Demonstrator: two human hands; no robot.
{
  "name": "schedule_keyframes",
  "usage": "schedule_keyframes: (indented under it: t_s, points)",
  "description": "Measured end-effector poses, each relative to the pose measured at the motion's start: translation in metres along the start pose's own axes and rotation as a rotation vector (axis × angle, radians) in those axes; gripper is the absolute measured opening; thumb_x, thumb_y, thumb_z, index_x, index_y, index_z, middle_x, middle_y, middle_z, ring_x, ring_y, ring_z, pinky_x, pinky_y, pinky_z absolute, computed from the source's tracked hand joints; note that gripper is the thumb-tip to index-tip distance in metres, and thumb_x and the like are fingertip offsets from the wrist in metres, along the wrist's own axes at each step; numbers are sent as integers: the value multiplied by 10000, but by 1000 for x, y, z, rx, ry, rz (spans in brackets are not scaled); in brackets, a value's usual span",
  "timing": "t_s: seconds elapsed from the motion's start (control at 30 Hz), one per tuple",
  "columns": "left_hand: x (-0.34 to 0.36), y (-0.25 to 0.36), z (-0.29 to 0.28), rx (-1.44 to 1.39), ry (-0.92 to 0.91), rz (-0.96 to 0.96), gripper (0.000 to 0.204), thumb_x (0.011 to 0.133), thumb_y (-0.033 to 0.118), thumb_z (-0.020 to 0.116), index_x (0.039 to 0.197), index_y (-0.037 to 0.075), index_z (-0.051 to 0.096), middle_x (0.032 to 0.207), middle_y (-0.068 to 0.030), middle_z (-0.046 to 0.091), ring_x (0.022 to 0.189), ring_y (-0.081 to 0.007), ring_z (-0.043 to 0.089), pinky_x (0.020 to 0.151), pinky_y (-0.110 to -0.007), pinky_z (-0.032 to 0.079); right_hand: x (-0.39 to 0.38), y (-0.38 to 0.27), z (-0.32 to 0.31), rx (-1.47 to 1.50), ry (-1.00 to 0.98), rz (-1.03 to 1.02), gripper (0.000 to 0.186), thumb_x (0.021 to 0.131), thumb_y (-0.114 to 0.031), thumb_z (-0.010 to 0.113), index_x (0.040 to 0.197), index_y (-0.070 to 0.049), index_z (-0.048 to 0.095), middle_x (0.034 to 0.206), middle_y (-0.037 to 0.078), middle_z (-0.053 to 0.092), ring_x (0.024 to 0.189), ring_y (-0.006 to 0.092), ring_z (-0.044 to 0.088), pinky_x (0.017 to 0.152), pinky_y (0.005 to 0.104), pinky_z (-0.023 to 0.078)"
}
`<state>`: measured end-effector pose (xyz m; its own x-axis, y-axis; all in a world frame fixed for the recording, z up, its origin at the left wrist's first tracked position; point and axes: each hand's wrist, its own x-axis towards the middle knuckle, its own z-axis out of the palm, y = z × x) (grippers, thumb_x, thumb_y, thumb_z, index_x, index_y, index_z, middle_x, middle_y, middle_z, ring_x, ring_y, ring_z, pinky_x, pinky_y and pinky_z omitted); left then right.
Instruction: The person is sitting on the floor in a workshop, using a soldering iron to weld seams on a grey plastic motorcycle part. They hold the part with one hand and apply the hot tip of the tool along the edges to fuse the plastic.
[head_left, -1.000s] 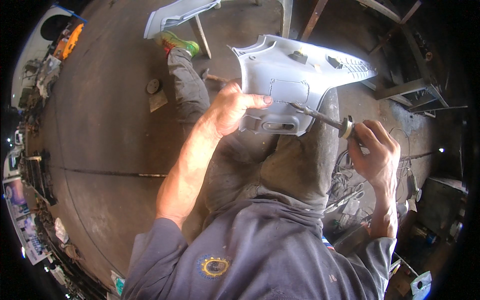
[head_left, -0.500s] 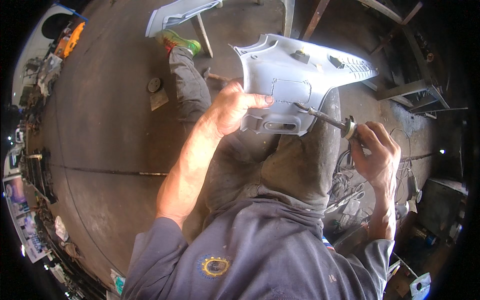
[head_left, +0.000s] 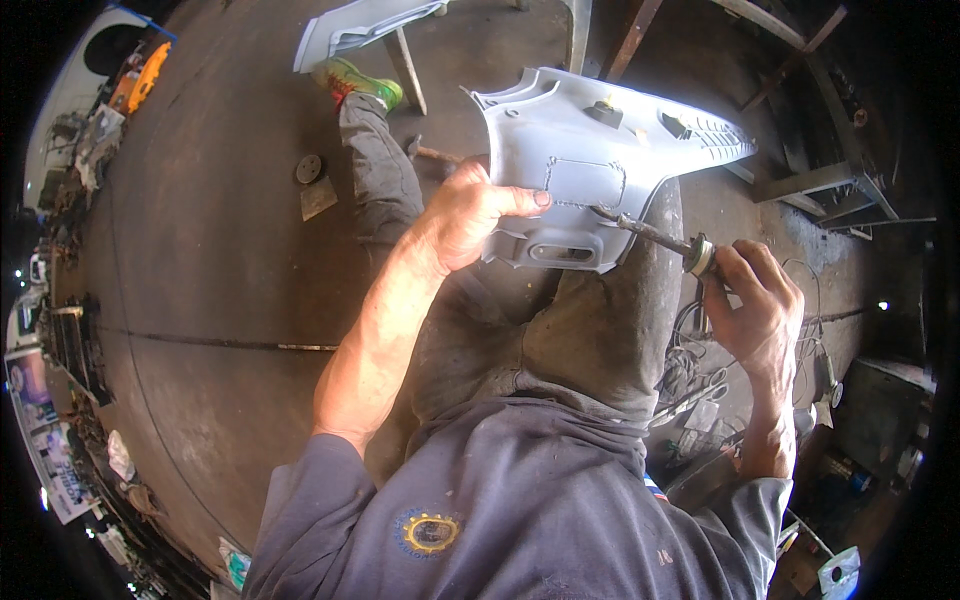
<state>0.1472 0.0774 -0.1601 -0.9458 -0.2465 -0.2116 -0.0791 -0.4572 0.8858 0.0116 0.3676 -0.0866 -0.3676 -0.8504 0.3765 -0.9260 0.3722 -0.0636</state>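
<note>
A grey plastic body panel (head_left: 590, 150) rests on my raised right knee, its inner side facing me. My left hand (head_left: 465, 215) grips the panel's left edge, thumb laid across its face. My right hand (head_left: 750, 300) holds a soldering iron (head_left: 660, 238) by its handle. The iron's dark metal tip touches the panel at the lower right corner of a rough rectangular seam. My grey trouser legs stretch out under the panel, ending in a green and red shoe (head_left: 355, 80).
I sit on a brown concrete floor (head_left: 200, 260). Another grey panel (head_left: 370, 25) leans on a wooden stand at the top. A dark disc (head_left: 308, 168) and a small card lie on the floor. Cables and tools (head_left: 690, 390) pile up at my right. Metal frames (head_left: 820, 180) stand at upper right.
The iron's tip has shifted slightly along the seam. Both hands keep their grips and the panel stays on my knee.
</note>
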Motion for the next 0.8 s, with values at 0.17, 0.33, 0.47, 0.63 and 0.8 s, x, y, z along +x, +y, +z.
schedule_keyframes:
  t_s: [0.17, 0.33, 0.47, 0.63, 0.8]
  points:
    - [-2, 0, 0, 9, 1, 0, 478, 821, 27, 745, 1282, -9, 623, 1158, -108, 706, 1086, -218, 648, 1010, -353, 480, 1, 0, 2, 6, 10, -5, 265, 730, -30, 770, 984, -59, 699, 942, 109, 696, 790, 265, 721, 655, 362, 593]
    - [-1, 0, -1, -3, -3, 28, 462, 830, 40, 739, 1274, -16, 626, 1157, -114, 708, 1080, -223, 654, 1015, -356, 479, 2, 0, 2, 31, 13, 3, 277, 715, -25, 774, 980, -57, 701, 940, 112, 698, 782, 261, 722, 645, 358, 592]
    - [2, -1, -5, -46, -44, -3, 453, 836, 45, 734, 1269, -31, 628, 1154, -121, 710, 1076, -226, 658, 1013, -360, 483, 1, 2, -1, 56, 34, -1, 310, 690, -2, 774, 986, -56, 702, 926, 107, 699, 762, 257, 717, 636, 352, 585]
    - [3, -1, -7, -55, -64, -25, 435, 838, 52, 735, 1254, -35, 641, 1150, -129, 715, 1079, -231, 661, 1001, -363, 490, -3, 3, -7, 88, 44, 30, 336, 675, 17, 778, 994, -51, 698, 904, 101, 696, 737, 255, 708, 624, 349, 576]
    - [3, -2, -7, -67, -70, -16, 417, 844, 49, 733, 1243, -34, 648, 1146, -125, 716, 1080, -228, 661, 990, -356, 495, -8, 8, 3, 87, 38, 12, 338, 688, 2, 780, 1010, -56, 694, 919, 110, 696, 753, 257, 709, 631, 350, 580]
